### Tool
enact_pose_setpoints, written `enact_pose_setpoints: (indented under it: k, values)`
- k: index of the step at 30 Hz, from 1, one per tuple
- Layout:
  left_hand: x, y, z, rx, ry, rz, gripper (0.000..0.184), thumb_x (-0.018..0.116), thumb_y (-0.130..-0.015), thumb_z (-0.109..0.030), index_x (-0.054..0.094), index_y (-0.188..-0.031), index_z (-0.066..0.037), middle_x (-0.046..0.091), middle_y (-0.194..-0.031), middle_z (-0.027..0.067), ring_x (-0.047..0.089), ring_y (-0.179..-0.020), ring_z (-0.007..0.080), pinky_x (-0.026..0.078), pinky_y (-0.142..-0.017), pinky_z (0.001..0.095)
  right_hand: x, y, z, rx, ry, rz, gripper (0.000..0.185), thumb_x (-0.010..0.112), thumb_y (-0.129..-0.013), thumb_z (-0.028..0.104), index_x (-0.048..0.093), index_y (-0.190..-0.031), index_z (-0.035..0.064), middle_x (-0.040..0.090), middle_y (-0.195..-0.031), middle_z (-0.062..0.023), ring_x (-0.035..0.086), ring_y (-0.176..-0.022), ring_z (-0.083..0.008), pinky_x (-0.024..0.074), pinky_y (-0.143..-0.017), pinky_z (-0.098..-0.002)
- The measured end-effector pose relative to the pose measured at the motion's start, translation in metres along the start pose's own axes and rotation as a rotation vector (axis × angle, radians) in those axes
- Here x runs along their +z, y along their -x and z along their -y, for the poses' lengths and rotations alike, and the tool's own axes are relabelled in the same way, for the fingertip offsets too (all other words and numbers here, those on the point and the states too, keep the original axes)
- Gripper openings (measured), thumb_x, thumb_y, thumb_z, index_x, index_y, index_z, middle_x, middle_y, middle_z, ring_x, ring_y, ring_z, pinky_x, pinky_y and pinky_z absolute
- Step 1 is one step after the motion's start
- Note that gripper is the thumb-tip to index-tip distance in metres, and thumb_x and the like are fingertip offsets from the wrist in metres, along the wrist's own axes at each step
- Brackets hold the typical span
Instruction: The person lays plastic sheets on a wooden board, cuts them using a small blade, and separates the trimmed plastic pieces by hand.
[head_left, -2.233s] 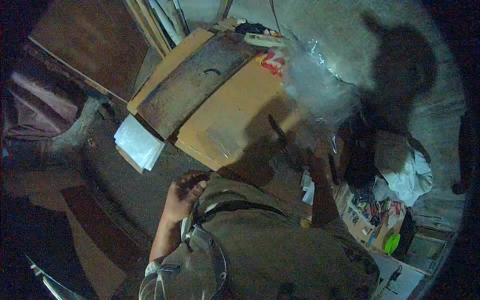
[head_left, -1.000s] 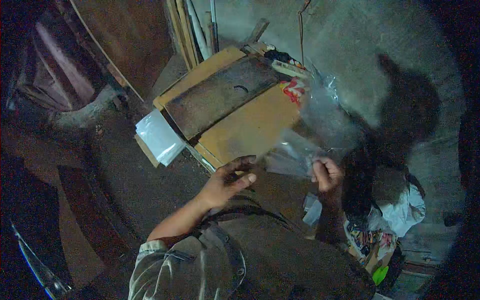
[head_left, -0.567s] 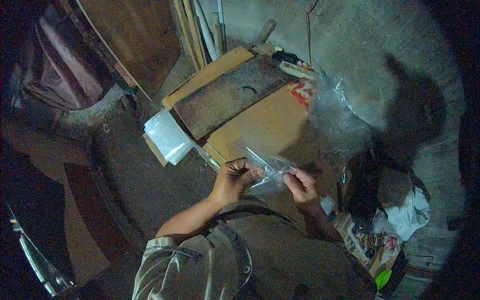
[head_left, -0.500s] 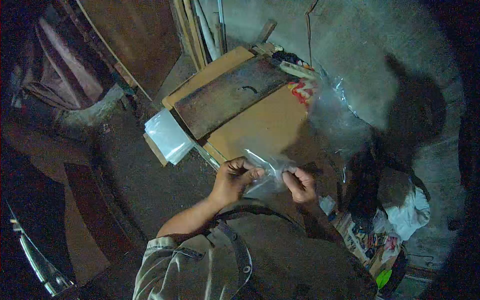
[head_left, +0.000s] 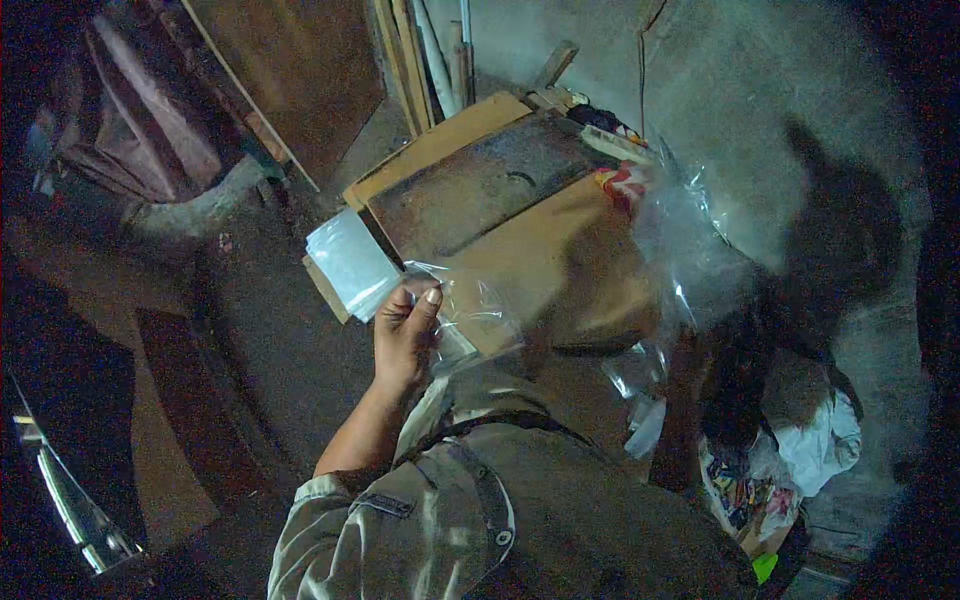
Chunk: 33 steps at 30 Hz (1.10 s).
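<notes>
My left hand pinches a clear plastic bag, which spreads rightward from my fingers over the near edge of the cardboard. Just beyond that hand, at its upper left, lies a stack of white plastic sheets or bags. A dark, worn board with a small curved black mark rests on the cardboard. My right hand cannot be seen. Small clear and white plastic pieces lie low on the right of my lap.
Crumpled clear plastic and a red and white wrapper are at the cardboard's right side. A bag of mixed small items stands lower right beside a white bag. Wooden sticks lean at the back.
Both hands held the clear plastic together; now only my left hand has it, farther left near the white stack. My right hand has gone out of sight. The view has shifted slightly.
</notes>
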<state>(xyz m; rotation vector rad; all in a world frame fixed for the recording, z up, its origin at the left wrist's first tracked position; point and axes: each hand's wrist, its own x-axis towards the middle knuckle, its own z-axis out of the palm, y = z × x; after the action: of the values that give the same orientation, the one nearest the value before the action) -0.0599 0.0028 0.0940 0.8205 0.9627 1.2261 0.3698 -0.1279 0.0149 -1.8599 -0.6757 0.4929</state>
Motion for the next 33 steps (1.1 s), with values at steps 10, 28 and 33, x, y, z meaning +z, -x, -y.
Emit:
enact_pose_setpoints:
  k: [10, 28, 33]
  values:
    - [-0.001, 0.019, -0.023, 0.118, -0.063, 0.170, 0.029, 0.063, -0.086, -0.015, 0.058, -0.113, -0.005, 0.055, -0.074, -0.0056, 0.041, -0.057, 0.0024, 0.033, -0.052, 0.0190, 0.011, 0.029, 0.030, -0.081, 1.187, -0.064, 0.032, 0.058, -0.086, 0.019, 0.052, -0.114, 0.0036, 0.057, -0.105, -0.0103, 0.054, -0.094, -0.0220, 0.0433, -0.083, -0.0351]
    - [-0.023, 0.072, -0.017, -0.035, -0.292, 0.358, 0.021, 0.051, -0.094, -0.019, 0.062, -0.092, -0.001, 0.055, -0.070, -0.0013, 0.047, -0.062, 0.0062, 0.040, -0.057, 0.0232, 0.156, 0.184, 0.185, -0.506, 0.015, 0.869, 0.008, 0.064, -0.082, 0.005, 0.059, -0.086, 0.0000, 0.058, -0.080, -0.0067, 0.054, -0.071, -0.0100, 0.0422, -0.065, -0.0235]
    - [-0.035, 0.068, -0.009, 0.120, -0.278, 0.159, 0.027, 0.049, -0.096, -0.024, 0.060, -0.086, -0.002, 0.045, -0.062, -0.0052, 0.037, -0.055, 0.0046, 0.032, -0.050, 0.0219, 0.160, 0.192, 0.168, -0.166, -0.317, 0.737, 0.007, 0.057, -0.089, 0.008, 0.057, -0.093, 0.0016, 0.056, -0.082, -0.0004, 0.050, -0.076, -0.0067, 0.0393, -0.067, -0.0223]
